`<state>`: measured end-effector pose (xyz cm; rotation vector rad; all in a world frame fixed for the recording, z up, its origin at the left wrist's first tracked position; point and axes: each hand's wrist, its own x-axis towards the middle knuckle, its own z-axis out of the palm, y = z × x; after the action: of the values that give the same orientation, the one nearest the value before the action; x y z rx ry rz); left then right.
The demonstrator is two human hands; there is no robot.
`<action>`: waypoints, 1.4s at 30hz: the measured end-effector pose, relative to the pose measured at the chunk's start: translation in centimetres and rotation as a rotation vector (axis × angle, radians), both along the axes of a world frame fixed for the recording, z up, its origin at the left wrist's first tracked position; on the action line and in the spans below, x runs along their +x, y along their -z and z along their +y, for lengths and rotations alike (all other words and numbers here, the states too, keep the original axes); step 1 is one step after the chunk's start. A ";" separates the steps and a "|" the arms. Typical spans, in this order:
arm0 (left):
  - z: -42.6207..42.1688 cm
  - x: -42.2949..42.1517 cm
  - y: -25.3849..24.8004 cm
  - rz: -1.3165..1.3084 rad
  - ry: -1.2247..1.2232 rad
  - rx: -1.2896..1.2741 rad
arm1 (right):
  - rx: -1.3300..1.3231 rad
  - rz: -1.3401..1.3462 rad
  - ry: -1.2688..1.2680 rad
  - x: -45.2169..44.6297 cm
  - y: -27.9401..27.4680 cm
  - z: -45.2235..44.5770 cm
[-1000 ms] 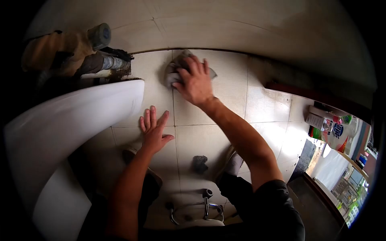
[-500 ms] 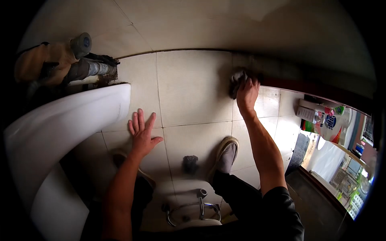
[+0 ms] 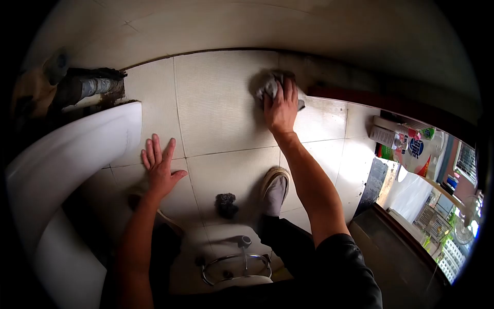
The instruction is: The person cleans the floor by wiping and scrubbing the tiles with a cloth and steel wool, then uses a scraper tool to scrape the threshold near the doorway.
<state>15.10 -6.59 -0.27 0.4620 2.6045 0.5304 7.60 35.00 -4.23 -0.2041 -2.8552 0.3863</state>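
The grey cloth (image 3: 268, 87), one soft, bunched piece with blurred folds, lies against the pale floor tiles (image 3: 221, 103) near the wall, just beside the near end of a dark red strip (image 3: 381, 109). The right hand (image 3: 282, 109) presses down on it and grasps it, fingers bent over the folds, with a grey corner poking out past the fingers. The left hand (image 3: 162, 172) is released and holds nothing: palm down on the tiles, its fingers and thumb spread, near the rounded end of a smooth, glossy white fixture (image 3: 87, 136).

The tiles are cream, finely ribbed and split by thin dark joints. Between the person's feet sits one dark, crinkled clump (image 3: 226, 205). One light-soled shoe (image 3: 276, 186) shows clearly; the other is lost in shadow. Below the clump are curved, shiny metal tubes (image 3: 237, 257) with one round grey knob (image 3: 246, 240). At the left, one rough, wrapped pipe (image 3: 98, 86) enters a ragged opening. At the right stands one white plastic package (image 3: 415, 154) with blue, pink and red print.
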 end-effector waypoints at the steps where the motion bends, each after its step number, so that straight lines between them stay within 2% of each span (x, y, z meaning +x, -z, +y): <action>1: -0.1 0.1 0.0 -0.008 -0.003 -0.017 | 0.025 -0.032 -0.001 4.5 0.0 2.1; 3: -0.1 0.4 0.1 -0.022 -0.011 -0.023 | 0.039 -0.164 0.007 12.5 -1.7 6.5; 5: -0.1 0.2 0.1 -0.007 -0.008 -0.058 | 0.082 -0.203 0.216 18.1 -2.2 11.6; 7: 0.2 -0.2 -0.5 -0.013 -0.014 -0.046 | -0.015 -0.246 0.391 18.2 -4.2 14.8; 8: 0.2 -0.1 -0.7 -0.019 -0.016 -0.038 | -0.002 -0.175 0.312 17.4 -4.4 14.6; 12: -0.1 0.0 -0.4 -0.008 -0.016 0.001 | -0.180 0.067 -0.102 4.3 -8.2 2.3; 14: -0.2 0.1 0.1 -0.004 -0.009 -0.003 | -0.222 -0.010 -0.253 -1.6 -7.6 -6.0; 15: -0.2 0.2 0.1 -0.002 -0.012 -0.011 | -0.226 -0.175 -0.309 -3.9 -7.0 -10.1; 16: -0.1 0.2 0.0 0.000 -0.004 -0.013 | -0.144 -0.205 -0.293 -5.0 -4.3 -14.6; 17: 0.0 -0.1 -0.1 -0.020 -0.008 -0.038 | -0.100 -0.245 -0.315 -5.6 -4.0 -17.2; 18: 0.0 -0.1 -0.1 -0.051 -0.010 -0.063 | -0.060 -0.168 -0.330 -5.7 -3.3 -18.2; 21: -0.3 0.2 0.3 0.017 0.003 -0.025 | -0.179 -0.118 -0.426 -2.2 -2.2 -12.4; 23: -0.3 0.1 0.0 -0.010 0.003 -0.032 | -0.098 -0.111 -0.405 3.8 -1.3 -4.2; 25: -0.2 0.0 -0.4 -0.036 0.013 -0.036 | 0.027 -0.090 -0.206 10.4 -0.5 5.1; 27: 0.0 -0.2 -0.7 -0.057 0.001 -0.029 | 0.181 -0.179 -0.015 14.7 -1.1 12.9; 29: 0.2 -0.1 -0.7 -0.059 -0.003 -0.026 | 0.054 -0.299 0.183 15.5 -3.1 16.5; 31: -0.1 -0.2 -0.8 -0.060 -0.010 -0.048 | -0.009 -0.236 0.177 12.6 -5.7 12.5; 33: -0.2 -0.1 -0.6 -0.044 0.011 -0.039 | -0.201 -0.094 -0.074 7.6 -7.3 3.6; 35: -0.2 -0.1 -0.6 -0.041 0.016 -0.059 | -0.283 0.016 -0.323 3.0 -7.4 -6.4; 37: -0.1 -0.3 -0.5 -0.081 -0.002 -0.060 | -0.379 -0.116 -0.416 0.6 -7.0 -16.6; 38: -1.1 0.6 1.3 -0.001 0.028 -0.046 | -0.290 -0.087 -0.472 0.4 -4.9 -20.9; 39: -1.0 0.7 1.8 -0.008 0.035 -0.048 | -0.202 -0.060 -0.531 0.3 -4.1 -23.1; 41: -1.8 0.8 2.5 0.009 0.065 -0.104 | -0.254 -0.072 -0.581 1.7 -2.4 -21.0; 42: -1.4 0.4 1.5 0.049 0.079 -0.048 | -0.301 -0.076 -0.646 2.3 -2.3 -19.1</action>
<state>15.53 -8.01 -1.80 0.5665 2.6270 0.4345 9.93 15.89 -1.94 0.6813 -2.8541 0.9438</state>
